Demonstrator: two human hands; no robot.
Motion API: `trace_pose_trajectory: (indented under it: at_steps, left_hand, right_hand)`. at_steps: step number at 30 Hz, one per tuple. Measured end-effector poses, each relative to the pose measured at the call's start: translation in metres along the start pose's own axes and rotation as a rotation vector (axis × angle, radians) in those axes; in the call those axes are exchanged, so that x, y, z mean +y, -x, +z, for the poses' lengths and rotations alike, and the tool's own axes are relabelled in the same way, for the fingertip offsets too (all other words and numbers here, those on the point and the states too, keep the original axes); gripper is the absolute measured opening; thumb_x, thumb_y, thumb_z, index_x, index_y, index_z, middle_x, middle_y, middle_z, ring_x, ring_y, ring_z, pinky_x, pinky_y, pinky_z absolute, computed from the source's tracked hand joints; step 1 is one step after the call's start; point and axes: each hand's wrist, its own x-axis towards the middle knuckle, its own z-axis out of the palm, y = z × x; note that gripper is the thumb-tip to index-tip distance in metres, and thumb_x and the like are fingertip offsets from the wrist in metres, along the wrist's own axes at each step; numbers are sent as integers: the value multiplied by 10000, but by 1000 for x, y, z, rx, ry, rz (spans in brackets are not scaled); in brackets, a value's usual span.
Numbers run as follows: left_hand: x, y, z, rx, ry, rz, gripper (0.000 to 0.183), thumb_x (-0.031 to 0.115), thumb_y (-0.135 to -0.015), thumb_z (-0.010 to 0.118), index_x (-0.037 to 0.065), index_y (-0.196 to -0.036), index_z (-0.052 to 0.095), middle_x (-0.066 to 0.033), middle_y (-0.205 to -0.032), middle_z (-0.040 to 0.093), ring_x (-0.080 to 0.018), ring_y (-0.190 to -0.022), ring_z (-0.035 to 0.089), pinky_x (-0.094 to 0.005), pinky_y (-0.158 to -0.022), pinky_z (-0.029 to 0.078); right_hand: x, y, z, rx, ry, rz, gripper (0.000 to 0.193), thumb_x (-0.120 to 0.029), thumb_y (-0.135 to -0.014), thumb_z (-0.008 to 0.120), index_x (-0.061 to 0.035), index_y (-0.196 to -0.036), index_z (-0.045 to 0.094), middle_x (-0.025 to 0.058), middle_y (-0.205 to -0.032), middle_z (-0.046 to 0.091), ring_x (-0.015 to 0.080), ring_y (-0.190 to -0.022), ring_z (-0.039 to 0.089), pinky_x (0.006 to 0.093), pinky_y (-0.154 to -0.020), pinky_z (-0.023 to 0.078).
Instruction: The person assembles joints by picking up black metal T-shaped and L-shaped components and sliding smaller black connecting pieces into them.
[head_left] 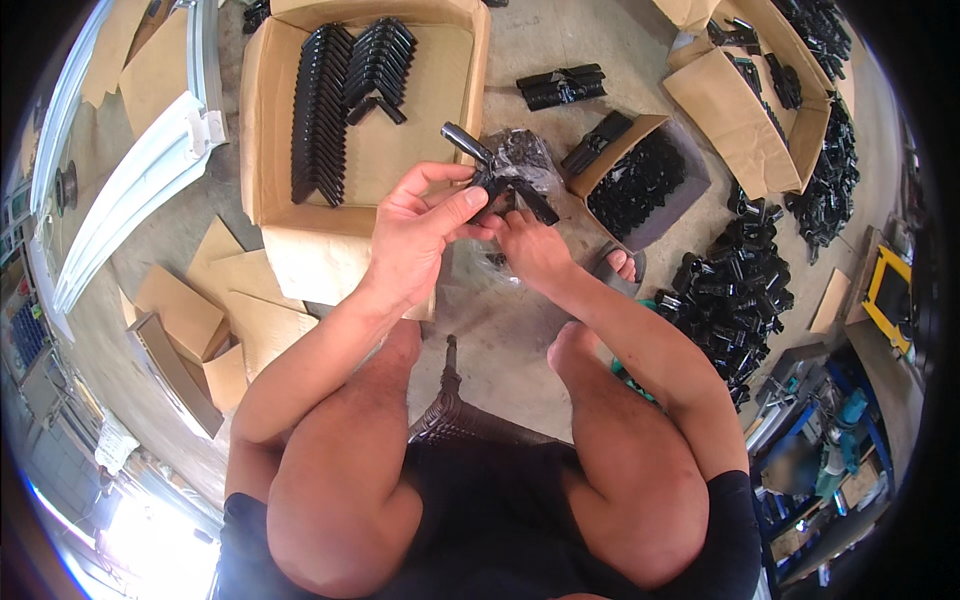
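Pinched black angled fitting (482, 158) between closed thumb and fingers of left hand (420, 218), near large cardboard box (442, 90); curled right hand (535, 247) against it, hold impossible to tell. Risked a drop through slackened pinch. Listed: stacked black angle pieces (320, 110) in large cardboard box, small black parts (638, 182) in small carton (693, 183).
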Motion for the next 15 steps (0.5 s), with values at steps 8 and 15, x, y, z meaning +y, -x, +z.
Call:
trace_pose_trajectory:
  at_steps: [8, 15]
  left_hand:
    - [-3, -1, -3, -55, 208, -57, 167, 79, -1006, 611, 43, -1169, 598, -250, -1146, 696, -267, -884, 733, -354, -785, 623]
    - [4, -4, 1, -26, 278, -36, 161, 78, -1001, 620, 48, -1156, 590, -256, -1117, 700, -288, -892, 741, -357, -763, 634]
  right_hand:
    - [6, -2, -7, -35, -56, -54, 157, -104, -839, 602, -50, -986, 613, 96, -906, 663, 275, -818, 712, 385, -705, 581]
    - [-3, 7, -12, -102, 94, -60, 178, -145, -810, 621, -44, -950, 662, 95, -976, 604, 269, -1008, 616, 385, -772, 581]
